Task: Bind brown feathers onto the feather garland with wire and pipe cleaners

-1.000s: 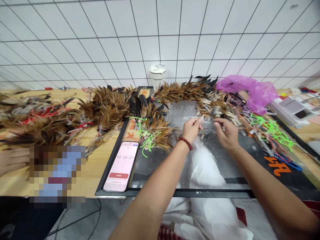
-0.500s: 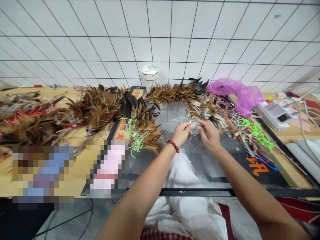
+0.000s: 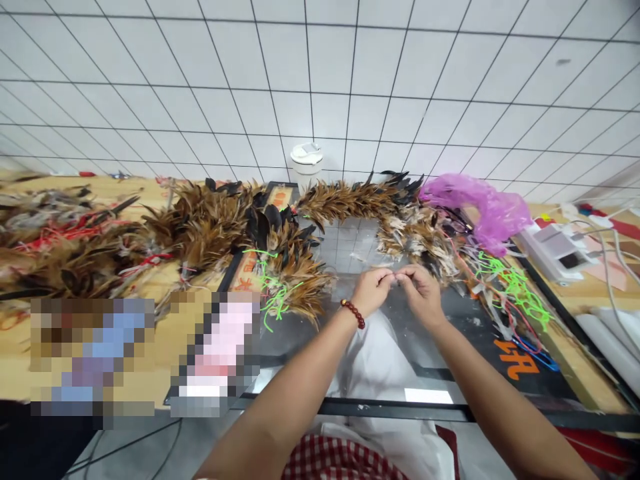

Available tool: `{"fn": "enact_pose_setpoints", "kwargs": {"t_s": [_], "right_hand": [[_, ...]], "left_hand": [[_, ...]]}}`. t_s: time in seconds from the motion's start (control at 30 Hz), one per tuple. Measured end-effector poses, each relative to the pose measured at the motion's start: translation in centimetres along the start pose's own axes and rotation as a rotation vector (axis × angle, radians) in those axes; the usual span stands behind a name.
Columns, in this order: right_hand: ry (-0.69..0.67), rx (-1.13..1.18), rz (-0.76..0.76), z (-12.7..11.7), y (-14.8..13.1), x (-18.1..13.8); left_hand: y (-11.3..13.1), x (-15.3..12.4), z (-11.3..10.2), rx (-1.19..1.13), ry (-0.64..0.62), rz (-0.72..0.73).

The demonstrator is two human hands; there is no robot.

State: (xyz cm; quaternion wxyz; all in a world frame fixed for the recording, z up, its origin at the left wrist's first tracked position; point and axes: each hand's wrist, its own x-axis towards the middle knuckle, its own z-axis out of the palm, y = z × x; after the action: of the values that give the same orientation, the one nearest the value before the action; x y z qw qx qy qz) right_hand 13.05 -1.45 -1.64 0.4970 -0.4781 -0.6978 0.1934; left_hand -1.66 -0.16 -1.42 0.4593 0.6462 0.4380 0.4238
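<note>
Fingers [image 3: 384,275] of the left hand [image 3: 371,293] and right hand [image 3: 423,293] are drawn in tip to tip above a shiny black board [image 3: 310,350]; whether they pinch something small cannot be told. Just beyond the right hand lies a bunch of pale and brown feathers [image 3: 400,237], near a pink bag [image 3: 480,203]. Left of the left hand sits a feather bunch with green strings [image 3: 297,270]. Behind, a brown feather strip [image 3: 350,199] lies near a white cup [image 3: 307,165].
</note>
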Motion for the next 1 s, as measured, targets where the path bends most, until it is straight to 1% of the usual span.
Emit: {"fn": "enact_pose_setpoints", "kwargs": {"t_s": [0.17,0.27,0.37,0.43,0.5,0.53,0.6,0.63,0.67,0.7,0.73,0.77,0.8,0.83,0.9,0.93,1.0], "right_hand": [[-0.009,-0.010,-0.041,-0.1,0.1,-0.1],[-0.004,-0.011,-0.053,-0.3,0.0,-0.3],[-0.003,-0.013,-0.069,-0.3,-0.4,-0.3],[-0.004,0.000,-0.052,-0.3,-0.6,-0.2],[0.046,0.034,0.023,-0.4,-0.4,0.0],[0.107,0.058,0.084,-0.6,-0.2,0.2],[0.271,0.100,0.202,-1.1,0.6,0.7],[0.352,0.107,0.237,-1.5,1.0,0.9],[0.412,0.098,0.251,-1.9,1.3,1.1],[0.443,0.072,0.242,-2.2,1.5,1.2],[0.444,0.033,0.213,-2.4,1.5,1.3],[0.419,-0.014,0.171,-2.6,1.3,1.4],[0.371,-0.060,0.122,-2.6,0.9,1.4],[0.308,-0.099,0.072,-2.5,0.4,1.3],[0.180,-0.140,-0.015,-2.0,-1.0,1.1],[0.135,-0.140,-0.041,-1.6,-1.7,1.0],[0.087,-0.123,-0.067,-1.1,-2.8,0.9]], "left_hand": [[-0.2,0.0,-0.1,0.033,-0.030,-0.004],[-0.2,0.0,-0.1,0.051,-0.042,0.023],[-0.1,-0.1,-0.1,0.038,-0.031,0.039],[-0.1,-0.1,-0.1,0.029,-0.044,0.034],[-0.2,0.0,-0.1,-0.002,-0.032,0.017],[-0.3,0.1,-0.1,-0.022,-0.014,-0.002],[-0.6,0.2,-0.2,-0.058,0.068,-0.033],[-0.6,0.3,-0.4,-0.071,0.145,-0.033],[-0.6,0.4,-0.5,-0.073,0.252,-0.003],[-0.6,0.5,-0.7,-0.049,0.361,0.061],[-0.4,0.5,-0.9,0.009,0.431,0.139],[-0.2,0.5,-1.1,0.079,0.473,0.223],[0.1,0.4,-1.2,0.143,0.484,0.303],[0.4,0.3,-1.3,0.205,0.466,0.380],[0.9,0.0,-1.2,0.316,0.379,0.501],[1.1,-0.1,-1.0,0.364,0.323,0.541],[1.2,-0.4,-0.7,0.439,0.226,0.577]]}}
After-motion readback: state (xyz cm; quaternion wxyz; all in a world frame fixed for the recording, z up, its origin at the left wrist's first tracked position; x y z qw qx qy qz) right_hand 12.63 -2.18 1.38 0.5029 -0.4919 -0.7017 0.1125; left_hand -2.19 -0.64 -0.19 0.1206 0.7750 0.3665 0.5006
